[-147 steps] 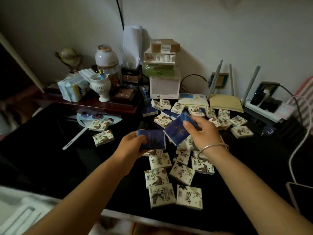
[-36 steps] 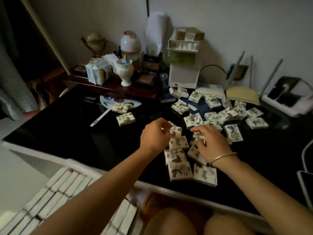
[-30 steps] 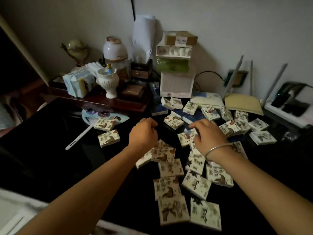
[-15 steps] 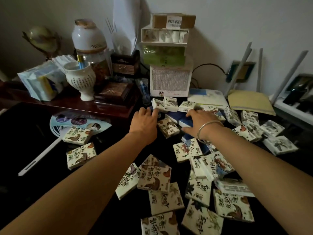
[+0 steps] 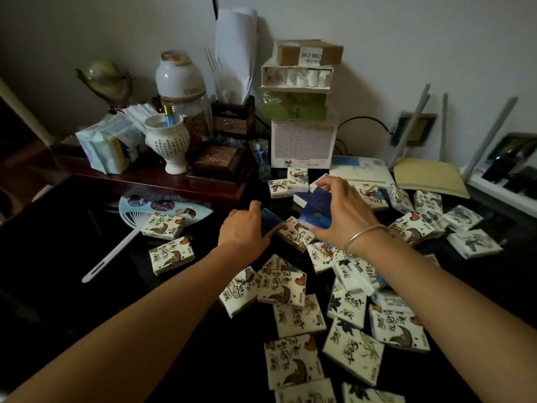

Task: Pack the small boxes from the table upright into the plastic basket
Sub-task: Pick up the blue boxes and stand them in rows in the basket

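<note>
Both hands are mid-pick: right hand (image 5: pixel 344 212) is pinching a blue box (image 5: pixel 316 207), tilted up off the pile; left hand (image 5: pixel 242 229) is curling round a darker blue box (image 5: pixel 270 223) just beside it, low over the table (image 5: pixel 72 257). White boxes (image 5: pixel 294 364) are lying flat below and right of the hands. Basket isn't showing. Next move is probably calling for carrying both out and standing them upright.

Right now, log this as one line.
left hand: holds left blue box | right hand: holds right blue box | white boxes: scattered on table
</note>
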### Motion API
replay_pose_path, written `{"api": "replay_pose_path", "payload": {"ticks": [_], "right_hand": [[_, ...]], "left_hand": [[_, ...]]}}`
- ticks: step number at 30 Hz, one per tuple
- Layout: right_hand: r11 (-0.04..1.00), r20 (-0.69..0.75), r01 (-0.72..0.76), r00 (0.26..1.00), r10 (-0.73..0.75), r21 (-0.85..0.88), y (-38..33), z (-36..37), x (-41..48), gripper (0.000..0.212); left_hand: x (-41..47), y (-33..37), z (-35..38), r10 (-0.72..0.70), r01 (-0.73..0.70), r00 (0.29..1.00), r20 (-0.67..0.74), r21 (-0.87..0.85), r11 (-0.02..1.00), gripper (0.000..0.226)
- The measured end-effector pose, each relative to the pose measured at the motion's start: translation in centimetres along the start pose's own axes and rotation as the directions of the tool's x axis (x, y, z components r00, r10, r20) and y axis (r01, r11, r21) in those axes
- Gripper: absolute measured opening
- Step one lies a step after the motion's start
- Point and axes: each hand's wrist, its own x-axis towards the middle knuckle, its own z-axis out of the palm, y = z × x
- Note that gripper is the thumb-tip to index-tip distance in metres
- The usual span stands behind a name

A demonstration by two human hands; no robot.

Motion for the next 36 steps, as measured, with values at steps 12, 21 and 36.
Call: {"api": "replay_pose_path", "payload": {"ticks": [12, 21, 36], "right_hand": [[0.887, -0.196, 0.046, 0.979, 0.051, 0.46, -10.2, -4.0, -10.4, 0.088], [0.055, 0.585, -0.618, 0.766, 0.267, 0.784, -21.5, -7.9, -14.4, 0.025], [0.135, 0.769, -0.757, 0.629, -0.115, 0.639, -32.0, -4.8, -22.7, 0.026]], "left_hand": [[-15.7, -1.5, -8.3, -0.163, 0.277, 0.957, 0.238, -0.915, 0.292, 0.111], [-28.1, -4.2, -13.3, -0.188, 0.333, 0.924, 0.332, -0.943, -0.028, 0.057], [-42.8, -12.9, -15.3, -0.385, 0.274, 0.867, 0.315, -0.949, -0.158, 0.041]]}}
